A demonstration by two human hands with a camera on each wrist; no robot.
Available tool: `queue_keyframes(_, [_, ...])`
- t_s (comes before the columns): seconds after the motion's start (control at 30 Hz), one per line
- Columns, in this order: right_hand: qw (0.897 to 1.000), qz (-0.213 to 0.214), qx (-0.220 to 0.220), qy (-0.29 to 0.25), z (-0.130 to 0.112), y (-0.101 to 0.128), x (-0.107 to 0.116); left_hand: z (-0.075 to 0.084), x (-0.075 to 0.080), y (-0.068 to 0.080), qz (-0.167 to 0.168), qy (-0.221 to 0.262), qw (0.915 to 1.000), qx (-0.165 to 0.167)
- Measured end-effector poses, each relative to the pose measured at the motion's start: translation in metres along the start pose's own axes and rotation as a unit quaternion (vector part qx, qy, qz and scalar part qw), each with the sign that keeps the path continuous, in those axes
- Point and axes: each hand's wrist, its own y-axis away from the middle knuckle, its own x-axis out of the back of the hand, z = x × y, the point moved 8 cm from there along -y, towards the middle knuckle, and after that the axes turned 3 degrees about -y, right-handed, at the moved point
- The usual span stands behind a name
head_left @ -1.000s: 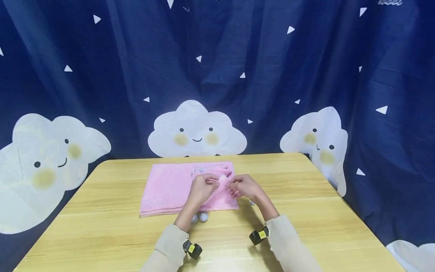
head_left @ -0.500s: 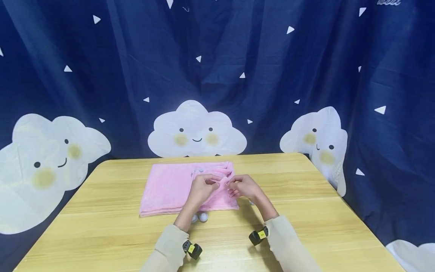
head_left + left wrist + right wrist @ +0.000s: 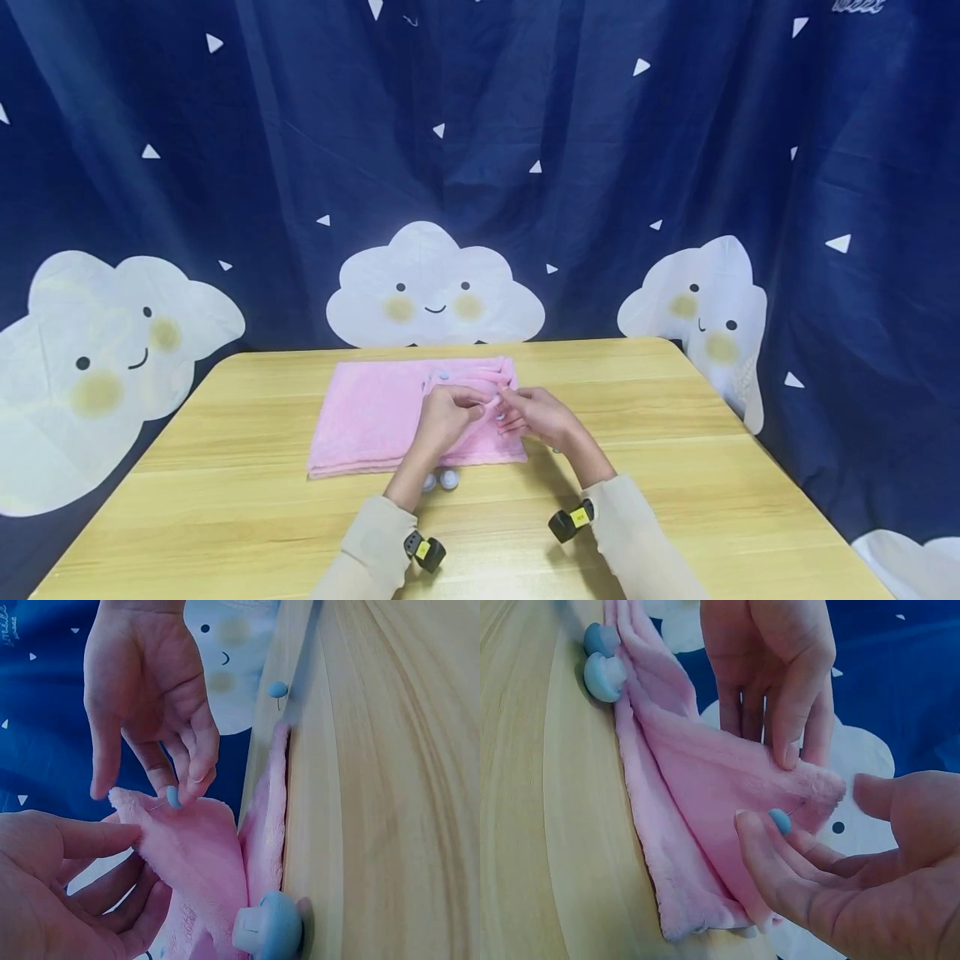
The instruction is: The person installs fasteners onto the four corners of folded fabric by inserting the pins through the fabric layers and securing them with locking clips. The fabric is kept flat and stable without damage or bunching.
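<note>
**Blue-headed pin held at a lifted corner of pink fleece**

Pinched between thumb and fingertips of the right hand (image 3: pixel 870 855): 1 small round blue-headed pin (image 3: pixel 781 820), thin metal shaft aimed into the raised corner of the soft pink fleece cloth (image 3: pixel 705 780). Fingers curled close around the pin head, no gap to spare. Seen also from the left wrist view: pin (image 3: pixel 173 796) at the cloth edge (image 3: pixel 191 847), right hand (image 3: pixel 146 690) above it.

Holding that same corner up from the other side: left hand (image 3: pixel 776 671), thumb and fingers closed on the fleece, corner folded between them. In the head view, left hand (image 3: pixel 444 419) and right hand (image 3: pixel 542 417) nearly touching over the right part of the cloth (image 3: pixel 367 412).

Cloth folded flat in several layers on the pale wooden table (image 3: pixel 675 467), toward the far edge, only the worked corner raised.

Likely handling: fleece light, limp and plush, apt to sag or slip unless gripped right at the corner, close beside the pin's entry point. Pin tiny, stiff, sharp at the tip, best taken by the smooth round head; easily dropped.

Further out: 2 blue mushroom-shaped knobs (image 3: pixel 604 664) touching the near edge of the cloth, another small blue pin (image 3: pixel 277 690) on the table, dark blue curtain with white clouds (image 3: pixel 435 287) behind.
</note>
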Motion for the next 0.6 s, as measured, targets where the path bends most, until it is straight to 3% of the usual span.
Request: queue_keyframes(0.6, [1.0, -0.007, 0.001, -0.022, 0.0021, -0.0004, -0.0038, -0.0031, -0.0062, 0.001, -0.031, -0.025, 0.9988, 0.028])
